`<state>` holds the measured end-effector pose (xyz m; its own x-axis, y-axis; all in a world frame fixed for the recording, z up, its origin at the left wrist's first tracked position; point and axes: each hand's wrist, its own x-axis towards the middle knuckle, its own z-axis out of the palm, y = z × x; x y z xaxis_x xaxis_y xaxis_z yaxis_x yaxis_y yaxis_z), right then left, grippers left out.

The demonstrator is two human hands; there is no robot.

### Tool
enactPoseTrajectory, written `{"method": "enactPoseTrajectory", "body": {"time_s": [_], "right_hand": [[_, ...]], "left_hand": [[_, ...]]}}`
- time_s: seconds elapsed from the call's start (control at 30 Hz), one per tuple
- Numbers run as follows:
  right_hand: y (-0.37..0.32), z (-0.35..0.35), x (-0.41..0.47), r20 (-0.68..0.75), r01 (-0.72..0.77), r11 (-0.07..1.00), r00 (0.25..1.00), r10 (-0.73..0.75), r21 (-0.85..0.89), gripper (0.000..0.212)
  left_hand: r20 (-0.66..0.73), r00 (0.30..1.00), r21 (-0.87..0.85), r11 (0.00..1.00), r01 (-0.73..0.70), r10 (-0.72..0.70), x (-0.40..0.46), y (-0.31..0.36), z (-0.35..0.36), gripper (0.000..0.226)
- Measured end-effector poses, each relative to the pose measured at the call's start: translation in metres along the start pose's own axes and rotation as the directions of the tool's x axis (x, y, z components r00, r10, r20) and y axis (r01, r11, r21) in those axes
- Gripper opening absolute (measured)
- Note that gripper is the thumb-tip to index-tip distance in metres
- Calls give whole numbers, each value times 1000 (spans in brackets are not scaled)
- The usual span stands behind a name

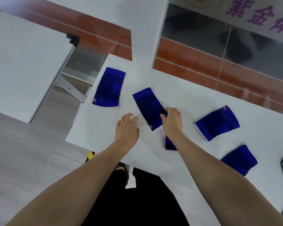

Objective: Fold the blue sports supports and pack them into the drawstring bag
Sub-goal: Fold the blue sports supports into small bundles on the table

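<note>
Five blue supports lay flat, scattered on white desk (104, 128); drawstring bag not in view. Right hand (171, 121) pinched near edge of middle support (148, 106). Left hand (127, 128) released, resting on desk just beside it. Supports looked light, soft, stretchy knit; best taken by opposite edges for folding

You're under bright, even light; white table (178, 88) glares softly, wide-angle bends the edges, far wall lettering (252, 12) blurs.
</note>
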<state>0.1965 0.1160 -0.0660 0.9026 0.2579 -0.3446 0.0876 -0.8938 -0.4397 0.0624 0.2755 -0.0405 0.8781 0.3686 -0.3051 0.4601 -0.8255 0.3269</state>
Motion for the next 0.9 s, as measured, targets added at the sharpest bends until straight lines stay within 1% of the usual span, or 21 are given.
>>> {"method": "enactPoseTrajectory", "body": {"time_s": [0.13, 0.2, 0.3, 0.4, 0.47, 0.5, 0.57, 0.63, 0.7, 0.73, 0.77, 0.83, 0.87, 0.9], "right_hand": [[2, 1, 12, 41, 27, 999, 999, -26, -24, 36], [2, -1, 16, 65, 21, 1000, 998, -22, 11, 35], [1, -3, 24, 151, -44, 989, 988, 22, 143, 33], [-2, -6, 27, 190, -40, 968, 982, -8, 246, 33], [-6, -12, 28, 169, -62, 928, 986, -1, 367, 32], [-8, -16, 29, 168, -91, 889, 986, 16, 449, 31], [-17, -23, 30, 205, -165, 785, 977, 50, 597, 31], [-26, -25, 30, 215, -187, 711, 975, 51, 678, 31], [-38, -25, 26, 201, -181, 650, 979, 45, 738, 31], [-45, -24, 24, 191, -177, 622, 981, 46, 762, 32], [-53, -23, 21, 183, -175, 600, 982, 48, 781, 33], [-71, -19, 16, 181, -175, 568, 982, 47, 804, 35], [-80, -17, 14, 180, -173, 561, 983, 44, 810, 35], [-90, -13, 12, 174, -166, 562, 984, 39, 810, 36]], "left_hand": [[-37, 998, -13, 998, 54, -54, 6, 3, -1, 38], [-55, 996, -23, 997, 75, -76, 9, 6, -3, 37], [-75, 993, -18, 996, 88, -89, 12, 10, -8, 37], [-75, 991, -17, 993, 113, -114, 19, 9, -17, 37], [-59, 981, -111, 978, 179, -186, 25, 10, -24, 36], [-36, 970, -198, 953, 227, -239, 27, 12, -29, 35], [49, 931, -395, 849, 350, -361, 34, 17, -35, 35], [173, 876, -545, 698, 465, -449, 42, 21, -39, 37], [285, 828, -709, 475, 521, -482, 50, 19, -43, 35], [331, 812, -768, 363, 528, -480, 53, 17, -46, 31], [363, 802, -805, 275, 526, -474, 55, 13, -49, 27], [387, 799, -848, 163, 504, -460, 58, 2, -55, 22], [384, 806, -863, 136, 487, -450, 59, -5, -59, 20], [370, 819, -876, 130, 465, -438, 60, -12, -63, 20]]}}
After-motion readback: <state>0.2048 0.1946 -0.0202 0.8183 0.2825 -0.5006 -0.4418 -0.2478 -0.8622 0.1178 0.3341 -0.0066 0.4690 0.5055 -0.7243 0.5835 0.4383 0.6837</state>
